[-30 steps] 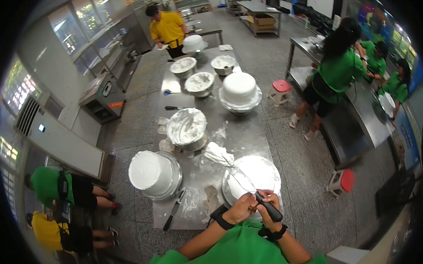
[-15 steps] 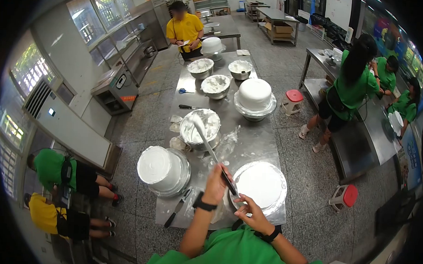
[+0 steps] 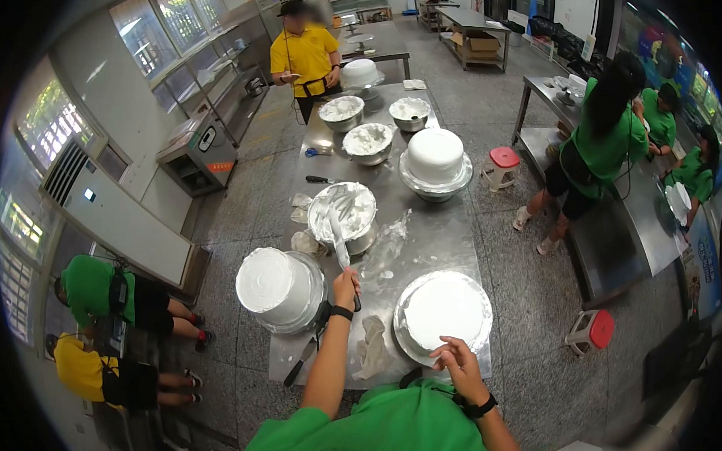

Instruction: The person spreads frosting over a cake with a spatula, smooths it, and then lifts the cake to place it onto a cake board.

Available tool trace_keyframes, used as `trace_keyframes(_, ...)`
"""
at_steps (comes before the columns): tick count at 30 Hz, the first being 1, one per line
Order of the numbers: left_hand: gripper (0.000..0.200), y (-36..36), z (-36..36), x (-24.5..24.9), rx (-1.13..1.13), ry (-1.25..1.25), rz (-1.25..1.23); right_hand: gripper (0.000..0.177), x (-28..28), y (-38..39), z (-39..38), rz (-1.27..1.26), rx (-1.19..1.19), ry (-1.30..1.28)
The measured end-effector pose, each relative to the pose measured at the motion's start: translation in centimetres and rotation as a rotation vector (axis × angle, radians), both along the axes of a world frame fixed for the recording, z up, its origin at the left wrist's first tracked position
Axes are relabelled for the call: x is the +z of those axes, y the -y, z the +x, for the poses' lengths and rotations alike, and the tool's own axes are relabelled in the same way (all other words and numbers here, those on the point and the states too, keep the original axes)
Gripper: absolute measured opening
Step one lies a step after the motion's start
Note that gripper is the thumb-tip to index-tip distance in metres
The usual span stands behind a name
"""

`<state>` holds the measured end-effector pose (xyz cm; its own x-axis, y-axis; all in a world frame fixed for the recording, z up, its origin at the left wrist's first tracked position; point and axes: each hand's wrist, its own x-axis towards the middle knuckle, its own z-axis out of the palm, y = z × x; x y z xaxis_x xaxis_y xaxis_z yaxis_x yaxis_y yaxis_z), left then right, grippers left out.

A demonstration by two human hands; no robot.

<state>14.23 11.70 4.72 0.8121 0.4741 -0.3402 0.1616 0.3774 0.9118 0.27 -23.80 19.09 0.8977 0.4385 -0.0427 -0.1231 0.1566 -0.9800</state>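
Observation:
My left hand (image 3: 345, 290) is wrapped round the black handle of an icing spatula (image 3: 339, 245). Its cream-smeared blade reaches into a metal bowl of white cream (image 3: 360, 200). My right hand (image 3: 461, 367), fingers loosely bent and apart, holds nothing over the near edge of a low round cake (image 3: 445, 308) coated in white cream on a turntable. Left of my left hand stands a tall white-creamed cake (image 3: 273, 282). A second spatula (image 3: 299, 365) lies near the table's front edge, and a crumpled cloth (image 3: 370, 347) lies between my arms.
Farther up the metal table (image 3: 448, 240) are another white cake (image 3: 436, 160), several cream bowls (image 3: 369, 140), scissors (image 3: 316, 151) and a dark-handled tool (image 3: 319, 179). A person in yellow (image 3: 303, 52) stands at the far end. People in green (image 3: 603, 127) work at the right-hand table.
My left hand has moved left and forward with the spatula, lowering its blade into the bowl. My right hand has let go of the spatula and shifted right over the low cake's edge.

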Motion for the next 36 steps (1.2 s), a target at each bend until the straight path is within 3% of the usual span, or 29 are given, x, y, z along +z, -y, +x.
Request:
trace_keyframes(9, 0.034, 1.4, -7.8, 0.6, -0.179, -0.105, -0.168, 0.030, -0.2, 0.0, -0.8, 0.036, 0.009, -0.079)
trace_keyframes(14, 0.034, 5.0, -13.8, 2.4, -0.250, -0.215, -0.222, 0.031, 0.2, 0.2, -0.8, -0.271, 0.146, 0.079)
trace_keyframes(19, 0.031, 11.8, -15.8, 11.8, -0.427, 0.237, -0.387, 0.052, 2.6, -1.0, -1.0, -0.397, 0.213, 0.210)
trace_keyframes(21, 0.029, 14.7, -15.4, 15.2, -0.535, 0.366, -0.447, 0.067, 2.7, -1.5, -1.2, -0.414, 0.197, 0.505)
trace_keyframes(22, 0.028, 15.5, -15.0, 16.2, -0.593, 0.399, -0.529, 0.067, 2.3, -1.5, -1.1, -0.424, 0.212, 0.502)
trace_keyframes(25, 0.033, 17.1, -13.0, 17.5, -0.704, 0.415, -0.464, 0.071, -1.5, -0.1, -1.5, -0.220, -0.074, 0.560)
trace_keyframes(26, 0.034, 17.4, -12.1, 18.4, -0.739, 0.458, -0.365, 0.063, -0.9, -0.4, -1.2, 0.016, -0.115, 0.529)
trace_keyframes(28, 0.035, 18.0, -11.3, 19.3, -0.765, 0.437, -0.488, 0.057, 2.3, -1.0, -1.0, 0.151, -0.164, 0.377)
trace_keyframes(30, 0.037, 18.7, -10.4, 19.6, -0.875, 0.517, -0.395, 0.047, 2.6, -1.0, -0.7, 0.200, -0.230, 0.430)
trace_keyframes(32, 0.039, 19.3, -10.0, 21.7, -0.990, 0.399, -0.431, 0.042, 2.6, -0.2, 0.8, 0.237, -0.307, 0.586)
trace_keyframes(34, 0.041, 19.8, -9.2, 22.9, -1.021, 0.397, -0.361, 0.043, 3.7, 0.6, 2.1, 0.227, -0.382, 0.576)
trace_keyframes(36, 0.037, 20.6, -8.6, 21.9, -0.996, 0.548, -0.125, 0.044, 4.2, 1.8, 2.7, 0.244, -0.480, 0.490)
